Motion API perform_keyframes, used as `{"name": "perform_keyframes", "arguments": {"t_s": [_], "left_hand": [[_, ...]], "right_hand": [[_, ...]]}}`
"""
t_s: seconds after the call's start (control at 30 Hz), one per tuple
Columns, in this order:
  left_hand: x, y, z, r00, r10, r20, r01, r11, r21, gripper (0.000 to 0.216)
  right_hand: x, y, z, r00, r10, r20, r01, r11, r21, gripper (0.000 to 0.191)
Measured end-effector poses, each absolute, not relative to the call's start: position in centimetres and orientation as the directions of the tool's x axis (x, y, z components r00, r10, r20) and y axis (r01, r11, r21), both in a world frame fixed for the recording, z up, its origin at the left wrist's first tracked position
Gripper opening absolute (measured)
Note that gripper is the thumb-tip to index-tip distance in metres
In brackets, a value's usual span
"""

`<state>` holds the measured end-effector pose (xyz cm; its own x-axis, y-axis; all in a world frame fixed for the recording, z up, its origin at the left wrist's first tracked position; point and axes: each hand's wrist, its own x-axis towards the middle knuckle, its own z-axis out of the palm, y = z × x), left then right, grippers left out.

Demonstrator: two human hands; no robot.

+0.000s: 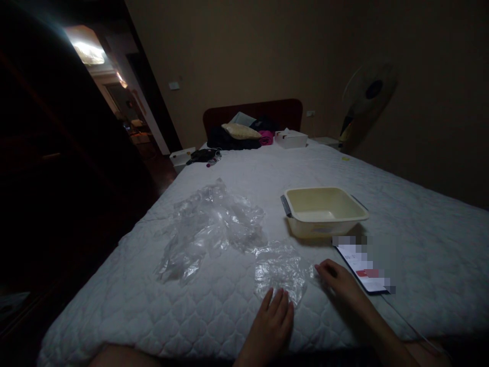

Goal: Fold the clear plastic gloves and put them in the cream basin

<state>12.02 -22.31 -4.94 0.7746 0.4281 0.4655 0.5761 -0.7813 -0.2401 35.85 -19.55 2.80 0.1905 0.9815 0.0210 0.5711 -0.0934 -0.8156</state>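
Lying flat on the quilted bed cover (145,316), the clear plastic piece (278,270) sits just ahead of the left hand (273,318) and to the left of the right hand (342,285). The left hand rests palm down, fingers extended over its near edge, probably to stop the slippery film from sliding. The right hand's thumb and fingertips appear to pinch a corner drawn out at the right, perhaps for tension against that press. Beyond, left, spreads a crumpled plastic heap (217,219); a cream basin (324,229) stands farther off, right, near a lit phone (353,260), apparently leaving working room.
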Motion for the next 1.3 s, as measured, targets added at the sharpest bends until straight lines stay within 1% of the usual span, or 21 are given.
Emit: {"name": "perform_keyframes", "arguments": {"t_s": [0.1, 0.2, 0.37, 0.43, 0.5, 0.6, 0.7, 0.77, 0.87, 0.97, 1.07, 1.17, 1.3], "left_hand": [[12.0, -22.4, -4.8, 0.774, 0.43, 0.465, 0.576, -0.782, -0.235, 0.03], [12.0, -22.4, -4.6, 0.776, 0.427, 0.464, 0.572, -0.787, -0.232, 0.031], [12.0, -22.5, -4.6, 0.772, 0.43, 0.468, 0.575, -0.787, -0.225, 0.031], [12.0, -22.5, -4.6, 0.775, 0.431, 0.462, 0.574, -0.786, -0.228, 0.03], [12.0, -22.4, -4.6, 0.773, 0.432, 0.465, 0.575, -0.786, -0.227, 0.03], [12.0, -22.4, -4.7, 0.775, 0.427, 0.465, 0.572, -0.787, -0.23, 0.029], [12.0, -22.4, -4.7, 0.78, 0.419, 0.465, 0.566, -0.788, -0.24, 0.029], [12.0, -22.4, -4.6, 0.774, 0.42, 0.474, 0.572, -0.784, -0.24, 0.029], [12.0, -22.4, -4.3, 0.772, 0.414, 0.482, 0.572, -0.782, -0.246, 0.029], [12.0, -22.3, -4.3, 0.775, 0.401, 0.488, 0.568, -0.78, -0.261, 0.028], [12.0, -22.2, -4.4, 0.776, 0.384, 0.501, 0.562, -0.78, -0.274, 0.028], [12.0, -22.3, -4.3, 0.774, 0.365, 0.518, 0.558, -0.779, -0.285, 0.028], [12.0, -22.4, -4.0, 0.778, 0.362, 0.513, 0.556, -0.777, -0.295, 0.028]], "right_hand": [[35.4, -18.9, 3.4, 0.175, 0.985, 0.009, 0.457, -0.073, -0.886, 0.033], [34.7, -18.3, 3.7, 0.165, 0.986, 0.006, 0.385, -0.059, -0.921, 0.038], [33.4, -18.3, 3.0, 0.14, 0.99, 0.037, 0.37, -0.018, -0.929, 0.048], [33.1, -18.6, 2.6, 0.104, 0.992, 0.067, 0.375, 0.024, -0.927, 0.046], [33.0, -19.0, 2.4, 0.051, 0.992, 0.119, 0.408, 0.088, -0.909, 0.039], [33.1, -19.6, 2.3, 0.028, 0.975, 0.221, 0.487, 0.18, -0.855, 0.031], [33.4, -20.1, 1.8, 0.059, 0.955, 0.291, 0.564, 0.209, -0.799, 0.029], [33.6, -20.3, 1.2, 0.038, 0.951, 0.307, 0.61, 0.222, -0.761, 0.028], [33.6, -20.8, 0.0, -0.065, 0.95, 0.304, 0.687, 0.264, -0.677, 0.03], [33.5, -21.2, -1.3, -0.228, 0.914, 0.337, 0.766, 0.382, -0.517, 0.032], [33.5, -21.5, -2.2, -0.358, 0.86, 0.364, 0.785, 0.489, -0.381, 0.035], [33.7, -21.4, -2.3, -0.379, 0.839, 0.391, 0.785, 0.515, -0.345, 0.035], [33.9, -20.9, -1.8, -0.332, 0.838, 0.433, 0.787, 0.499, -0.363, 0.031]]}}
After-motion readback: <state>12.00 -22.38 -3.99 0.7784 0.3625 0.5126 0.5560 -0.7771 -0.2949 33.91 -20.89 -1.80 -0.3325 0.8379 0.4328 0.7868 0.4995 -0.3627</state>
